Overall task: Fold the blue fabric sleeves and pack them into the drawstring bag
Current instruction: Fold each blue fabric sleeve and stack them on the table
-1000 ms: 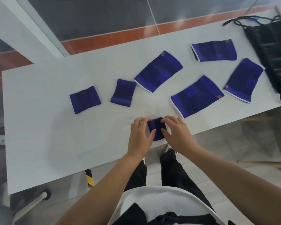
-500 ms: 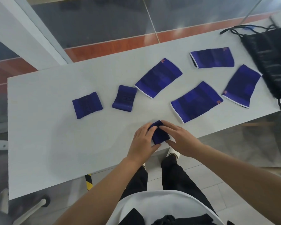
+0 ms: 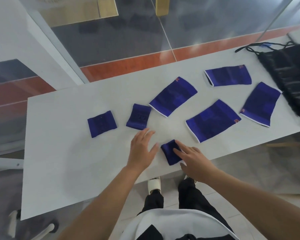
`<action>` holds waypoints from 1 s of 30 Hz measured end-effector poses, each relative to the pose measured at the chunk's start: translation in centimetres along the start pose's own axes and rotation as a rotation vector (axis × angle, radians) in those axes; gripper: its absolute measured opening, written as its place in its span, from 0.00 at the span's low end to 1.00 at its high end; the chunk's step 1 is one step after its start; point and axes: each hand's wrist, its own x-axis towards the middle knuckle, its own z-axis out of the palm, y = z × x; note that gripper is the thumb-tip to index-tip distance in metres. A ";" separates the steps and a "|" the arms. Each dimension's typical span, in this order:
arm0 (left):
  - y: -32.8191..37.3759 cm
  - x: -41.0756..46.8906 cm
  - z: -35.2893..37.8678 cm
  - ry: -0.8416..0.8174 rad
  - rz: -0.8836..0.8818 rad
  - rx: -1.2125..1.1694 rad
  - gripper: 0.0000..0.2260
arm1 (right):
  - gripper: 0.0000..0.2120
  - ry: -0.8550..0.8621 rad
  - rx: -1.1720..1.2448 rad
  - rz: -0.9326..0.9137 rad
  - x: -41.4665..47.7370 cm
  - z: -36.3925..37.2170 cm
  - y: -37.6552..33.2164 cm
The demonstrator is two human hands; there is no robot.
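A small folded blue sleeve (image 3: 169, 151) lies near the table's front edge. My right hand (image 3: 196, 161) rests flat with its fingertips on that sleeve, not gripping it. My left hand (image 3: 142, 149) hovers open just left of it, fingers spread, holding nothing. Two more folded sleeves (image 3: 101, 123) (image 3: 138, 116) lie further left. Several unfolded blue sleeves (image 3: 173, 96) (image 3: 212, 120) (image 3: 228, 75) (image 3: 260, 103) are spread across the middle and right. The black drawstring bag (image 3: 287, 73) lies at the table's right end.
The white table (image 3: 59, 153) has bare surface on its left half. Its front edge runs just under my hands. The bag's cords (image 3: 249, 47) trail along the far right edge. A glass wall and a white post stand behind the table.
Both hands were pinching the small sleeve between them. Now my left hand has let go and moved up and left, and my right hand lies flat on the folded sleeve.
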 end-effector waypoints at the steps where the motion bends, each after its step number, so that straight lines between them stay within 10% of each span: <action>1: -0.5 1.3 -1.1 0.005 -0.054 0.050 0.24 | 0.28 0.000 -0.025 0.005 -0.2 -0.4 -0.2; 12: -2.2 6.3 -3.7 0.022 -0.410 0.159 0.09 | 0.22 0.170 0.470 0.307 -3.1 -4.6 -1.2; 26: 6.2 0.5 -12.2 -0.067 -0.233 -0.772 0.20 | 0.29 0.257 1.023 0.172 -0.2 -11.0 -3.5; 30: 8.7 -0.8 -13.3 -0.045 -0.246 -0.923 0.16 | 0.10 0.216 1.233 0.058 0.0 -13.3 -3.3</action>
